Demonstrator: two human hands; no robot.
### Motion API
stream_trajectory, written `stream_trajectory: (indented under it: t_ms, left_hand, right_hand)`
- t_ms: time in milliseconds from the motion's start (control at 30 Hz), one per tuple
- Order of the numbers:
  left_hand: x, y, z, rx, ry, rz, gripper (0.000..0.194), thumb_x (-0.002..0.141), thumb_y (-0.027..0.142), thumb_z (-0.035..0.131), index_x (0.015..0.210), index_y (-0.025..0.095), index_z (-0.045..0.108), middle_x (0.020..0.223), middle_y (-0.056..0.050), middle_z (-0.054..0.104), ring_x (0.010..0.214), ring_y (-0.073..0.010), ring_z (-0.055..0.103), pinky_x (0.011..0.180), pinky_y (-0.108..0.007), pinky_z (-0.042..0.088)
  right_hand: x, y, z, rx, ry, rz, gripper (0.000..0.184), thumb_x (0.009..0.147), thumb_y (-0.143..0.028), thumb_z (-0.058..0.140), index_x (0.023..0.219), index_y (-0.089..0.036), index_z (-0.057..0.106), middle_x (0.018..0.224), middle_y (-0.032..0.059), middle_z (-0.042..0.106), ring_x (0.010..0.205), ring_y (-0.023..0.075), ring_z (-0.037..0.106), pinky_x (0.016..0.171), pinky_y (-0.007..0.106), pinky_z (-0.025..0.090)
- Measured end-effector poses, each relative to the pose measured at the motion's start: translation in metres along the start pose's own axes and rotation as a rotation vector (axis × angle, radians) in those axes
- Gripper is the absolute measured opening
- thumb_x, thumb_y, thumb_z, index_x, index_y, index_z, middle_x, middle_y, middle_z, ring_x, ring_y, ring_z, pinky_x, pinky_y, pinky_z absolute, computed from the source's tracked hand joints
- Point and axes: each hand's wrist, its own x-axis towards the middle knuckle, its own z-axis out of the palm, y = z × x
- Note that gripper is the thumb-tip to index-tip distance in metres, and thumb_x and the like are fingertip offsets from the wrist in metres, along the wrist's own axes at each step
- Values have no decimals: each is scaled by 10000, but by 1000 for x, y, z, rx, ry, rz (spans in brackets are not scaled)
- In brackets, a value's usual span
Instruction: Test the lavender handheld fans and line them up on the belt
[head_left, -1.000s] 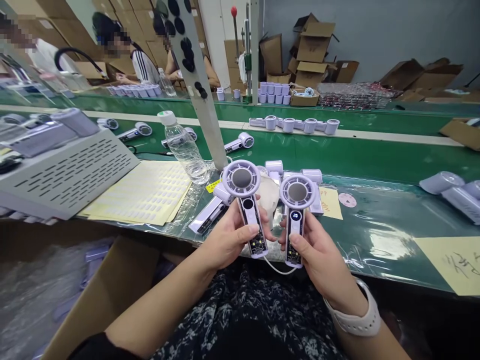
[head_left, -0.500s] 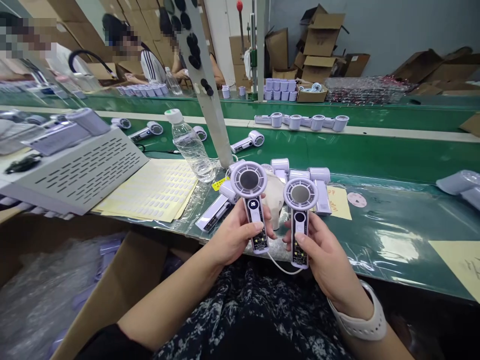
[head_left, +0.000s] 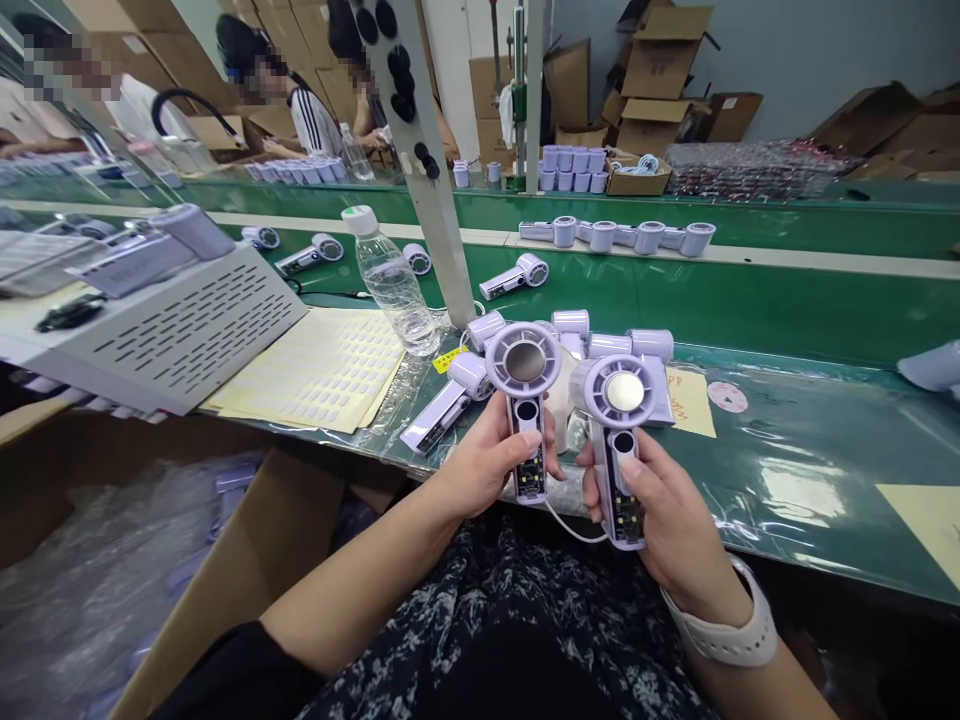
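My left hand (head_left: 487, 455) is wrapped round the handle of a lilac handheld fan (head_left: 523, 362), its thumb resting on the front below a dark round display. In my right hand (head_left: 671, 510) is a second handheld fan (head_left: 621, 392), tilted a little, with the thumb beside its dark display. Both fans are held upright with their round heads up and circuit boards exposed low on the handles. A white cable (head_left: 574, 530) loops below them. Behind them, more lilac fans lie on the bench, one handheld fan (head_left: 442, 405) just left of my left hand.
A water bottle (head_left: 397, 290) stands by a metal post (head_left: 435, 180). Sticker sheets (head_left: 315, 370) lie beside a slotted grey box (head_left: 195, 320). Fans rest on the green conveyor (head_left: 787, 300). An open carton (head_left: 247, 560) is at lower left. People sit across the line.
The lit number on the left fan's display has gone dark. The right fan has tilted and turned slightly, its centre disc now catching light. The view has shifted a little.
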Motion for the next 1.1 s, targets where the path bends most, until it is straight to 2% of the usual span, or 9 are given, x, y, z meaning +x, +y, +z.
stream_trajectory:
  t_ms: [167, 400, 600, 733, 800, 867, 967, 1033, 1100]
  left_hand:
    - [0, -1, -2, 36, -8, -10, 342, 863, 385, 751, 1032, 197, 521, 899, 18, 613, 691, -122, 655, 677, -280, 553]
    - [2, 3, -2, 12, 3, -8, 360, 854, 336, 753, 1089, 202, 516, 914, 19, 596, 683, -123, 642, 667, -307, 574]
    - [3, 4, 0, 29, 44, -39, 406, 834, 355, 767, 1107, 203, 507, 920, 14, 607, 673, -134, 647, 702, -360, 597]
    - [1, -1, 2, 143, 110, -77, 578, 786, 480, 827, 1145, 219, 457, 960, -21, 667, 690, -174, 689, 651, -328, 568]
    - [0, -3, 4, 173, 132, -76, 670, 768, 613, 799, 1181, 235, 431, 942, -26, 683, 677, -181, 678, 611, -313, 548]
    - [-2, -5, 8, 177, 161, -63, 632, 816, 713, 682, 1164, 244, 438, 896, -21, 684, 650, -175, 647, 584, -306, 529]
    - [-5, -3, 16, 171, 215, -24, 468, 927, 691, 538, 1066, 249, 474, 859, -16, 674, 645, -171, 618, 584, -304, 514]
    - [-9, 1, 20, 180, 241, 18, 383, 962, 622, 535, 1026, 247, 495, 868, -18, 674, 673, -176, 617, 602, -305, 515]
    - [-13, 7, 23, 179, 229, 41, 328, 969, 562, 561, 1043, 247, 507, 876, -21, 677, 699, -185, 626, 618, -307, 518]
  right_hand:
    - [4, -1, 3, 119, -6, 66, 330, 911, -478, 712, 1099, -207, 706, 891, 58, 712, 709, 159, 645, 636, 260, 566]
    - [5, -5, 6, 137, 31, 44, 292, 877, -441, 743, 1029, -196, 694, 941, 53, 715, 626, 125, 636, 546, 232, 529]
    - [6, -3, 1, 149, 84, 37, 280, 865, -432, 759, 979, -184, 693, 852, 46, 721, 574, 121, 622, 512, 218, 503]
    - [7, -1, -1, 289, 30, 52, 253, 912, -455, 694, 967, -207, 705, 906, 55, 739, 548, 128, 615, 485, 238, 507]
    - [7, -1, 0, 353, -16, 96, 332, 949, -512, 635, 960, -197, 737, 907, 72, 750, 570, 150, 640, 558, 289, 574]
    - [7, -3, 2, 379, -6, 129, 381, 962, -547, 613, 992, -201, 769, 928, 87, 771, 710, 214, 713, 702, 371, 636]
    - [4, -7, 6, 375, 26, 123, 335, 948, -524, 661, 1078, -241, 783, 1061, 89, 795, 928, 289, 752, 791, 451, 653]
    - [1, -11, 9, 348, 47, 81, 272, 931, -479, 706, 1069, -262, 793, 1086, 76, 804, 927, 284, 762, 777, 441, 662]
    - [-3, -15, 11, 309, 77, 28, 210, 915, -444, 740, 1016, -272, 807, 1017, 62, 819, 876, 263, 771, 774, 414, 667]
